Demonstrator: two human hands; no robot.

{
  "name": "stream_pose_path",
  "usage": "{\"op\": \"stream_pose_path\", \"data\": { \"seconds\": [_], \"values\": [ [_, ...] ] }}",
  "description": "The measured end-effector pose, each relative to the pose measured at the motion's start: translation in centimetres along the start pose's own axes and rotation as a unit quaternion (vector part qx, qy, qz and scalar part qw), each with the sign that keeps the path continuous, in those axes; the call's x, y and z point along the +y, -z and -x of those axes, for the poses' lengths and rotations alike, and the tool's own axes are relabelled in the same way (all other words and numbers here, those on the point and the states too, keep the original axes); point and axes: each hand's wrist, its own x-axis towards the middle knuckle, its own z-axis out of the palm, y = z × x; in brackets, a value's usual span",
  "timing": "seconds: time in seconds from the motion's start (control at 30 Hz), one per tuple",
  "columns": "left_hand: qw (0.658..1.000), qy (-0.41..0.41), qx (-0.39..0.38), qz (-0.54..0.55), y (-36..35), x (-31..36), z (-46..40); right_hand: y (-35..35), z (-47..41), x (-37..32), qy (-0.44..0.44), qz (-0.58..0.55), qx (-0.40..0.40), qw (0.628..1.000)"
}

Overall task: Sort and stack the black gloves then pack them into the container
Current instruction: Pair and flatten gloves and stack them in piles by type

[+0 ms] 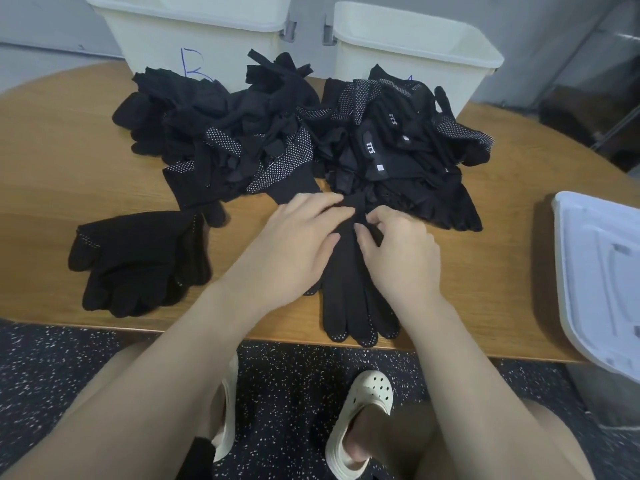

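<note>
A big heap of black gloves (277, 140), some with white dots, covers the middle of the wooden table (69, 161). In front of it lies a black dotted glove (349, 299), fingers pointing at the table's near edge. My left hand (298, 244) rests flat on its cuff side, fingers spread. My right hand (398, 251) pinches the glove's cuff between thumb and fingers. A small stack of black gloves (138, 261) lies flat at the near left. Two cream containers stand behind the heap: one marked B (194, 26) on the left, another (415, 46) on the right.
A white lid (602, 271) lies on the table's right end, overhanging the edge. Below the near edge are my legs, cream clogs and a speckled dark floor.
</note>
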Motion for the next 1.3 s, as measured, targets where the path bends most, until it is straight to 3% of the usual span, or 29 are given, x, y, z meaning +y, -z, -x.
{"op": "stream_pose_path", "data": {
  "seconds": [0.07,0.17,0.4,0.63,0.93,1.3],
  "values": [
    [0.996,0.003,-0.085,0.016,-0.3,-0.2,0.0,0.3,0.1,0.2,0.013,-0.012,-0.012,1.000],
    [0.992,0.010,-0.128,-0.014,-0.6,-0.3,0.4,1.0,0.4,0.8,0.025,-0.037,-0.031,0.999],
    [0.991,0.027,-0.127,-0.036,-0.4,-0.5,0.9,3.3,1.5,3.9,-0.017,-0.189,-0.133,0.973],
    [0.990,0.027,-0.136,-0.034,-0.3,-0.5,1.1,4.7,1.9,6.0,-0.028,-0.232,-0.164,0.958],
    [0.991,0.021,-0.124,-0.033,-0.5,-0.6,1.1,5.3,2.2,5.3,-0.022,-0.168,-0.214,0.962],
    [0.990,0.026,-0.132,-0.037,-0.5,-0.6,1.1,5.5,2.2,5.5,-0.034,-0.168,-0.175,0.969]
  ]
}}
